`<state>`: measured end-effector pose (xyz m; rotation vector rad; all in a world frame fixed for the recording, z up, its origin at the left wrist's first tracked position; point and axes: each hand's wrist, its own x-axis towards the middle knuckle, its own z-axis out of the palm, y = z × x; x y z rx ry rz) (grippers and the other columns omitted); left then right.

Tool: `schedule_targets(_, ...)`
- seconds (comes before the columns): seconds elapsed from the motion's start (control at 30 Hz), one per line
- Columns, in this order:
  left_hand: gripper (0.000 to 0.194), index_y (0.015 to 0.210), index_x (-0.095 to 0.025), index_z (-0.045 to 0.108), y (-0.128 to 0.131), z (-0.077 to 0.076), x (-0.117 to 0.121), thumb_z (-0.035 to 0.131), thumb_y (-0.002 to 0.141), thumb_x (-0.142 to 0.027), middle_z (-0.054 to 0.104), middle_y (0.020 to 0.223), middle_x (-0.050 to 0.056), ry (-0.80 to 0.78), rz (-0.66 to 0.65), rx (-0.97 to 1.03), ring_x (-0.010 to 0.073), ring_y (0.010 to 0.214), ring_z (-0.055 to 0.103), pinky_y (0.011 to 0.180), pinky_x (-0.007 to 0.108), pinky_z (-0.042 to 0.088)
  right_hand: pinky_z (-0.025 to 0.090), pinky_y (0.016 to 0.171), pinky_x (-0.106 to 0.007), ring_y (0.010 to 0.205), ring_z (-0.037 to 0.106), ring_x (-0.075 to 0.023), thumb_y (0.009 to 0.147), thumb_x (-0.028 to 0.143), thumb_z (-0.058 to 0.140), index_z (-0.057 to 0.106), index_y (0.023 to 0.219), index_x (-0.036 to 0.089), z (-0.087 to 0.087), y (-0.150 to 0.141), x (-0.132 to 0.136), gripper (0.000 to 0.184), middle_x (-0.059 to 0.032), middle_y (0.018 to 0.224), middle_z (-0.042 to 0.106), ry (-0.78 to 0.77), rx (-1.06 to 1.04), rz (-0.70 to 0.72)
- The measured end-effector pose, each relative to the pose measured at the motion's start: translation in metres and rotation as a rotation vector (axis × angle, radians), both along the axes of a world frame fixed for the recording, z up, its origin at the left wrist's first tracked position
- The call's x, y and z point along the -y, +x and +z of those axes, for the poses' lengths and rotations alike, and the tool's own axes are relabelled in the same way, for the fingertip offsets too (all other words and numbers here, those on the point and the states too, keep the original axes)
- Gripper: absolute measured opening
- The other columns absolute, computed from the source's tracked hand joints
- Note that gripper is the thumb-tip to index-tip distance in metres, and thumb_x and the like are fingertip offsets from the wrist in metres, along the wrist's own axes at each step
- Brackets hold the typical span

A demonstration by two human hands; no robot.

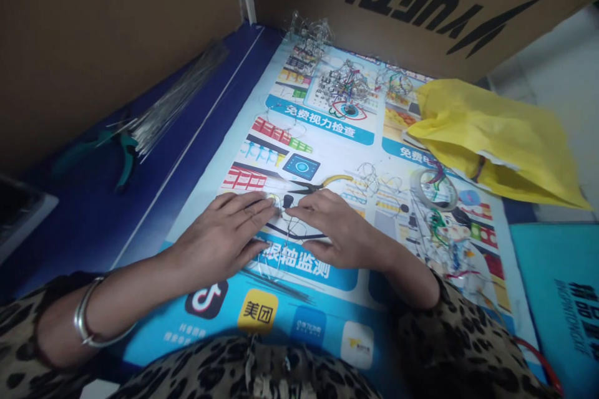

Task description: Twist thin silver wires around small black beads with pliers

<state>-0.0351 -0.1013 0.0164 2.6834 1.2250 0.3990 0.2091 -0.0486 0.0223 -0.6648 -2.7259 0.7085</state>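
Note:
My left hand point(229, 234) reaches in from the left, its fingers stretched out and its thumb apart from them. Facing it, my right hand point(344, 227) has its fingertips near the same spot, with a gap between thumb and index finger. Thin bent wire point(283, 246) lies between the two hands, and the fingertips seem to touch its upper end; the exact contact is too fine to make out. Just beyond the right fingers are pliers point(306, 188) with dark jaws and a yellow handle. Straight wire pieces point(278, 285) lie closer to my body.
Tangled wire pieces point(349, 84) spread over the back of the printed sheet point(206, 199). At the right are a tape roll point(453, 196), a yellow bag point(510, 131) and a teal bag point(556, 287). Teal-handled pliers point(127, 165) and a wire bundle point(175, 96) lie left. Cardboard point(397, 31) walls the back.

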Motion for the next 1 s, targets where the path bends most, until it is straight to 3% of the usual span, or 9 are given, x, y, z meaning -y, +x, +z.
schedule_targets(0.4,0.045,0.126,-0.009,0.049,0.0023,-0.0026,0.0035,0.051,0.088,-0.033,0.054,0.128,0.012,0.082,0.019,-0.024,0.0289,0.120,0.046,0.096,0.044,0.037,0.038,0.089,-0.043,0.099,0.045,-0.0238,0.078,0.027,0.054,0.047,0.125,0.014,-0.0009,-0.0013,0.0028,0.049,-0.0115,0.111,0.053,0.011,0.017,-0.022)
schedule_targets(1.0,0.041,0.121,-0.013,0.054,-0.0029,0.0011,0.0028,0.055,0.085,-0.032,0.060,0.121,0.010,0.114,0.072,0.005,0.0284,0.116,0.051,0.093,0.045,0.040,0.038,0.093,-0.046,0.109,0.044,-0.0246,0.073,0.011,0.046,0.043,0.129,0.017,-0.0070,-0.0048,0.0068,0.056,-0.0116,0.119,0.051,0.005,-0.028,-0.134)
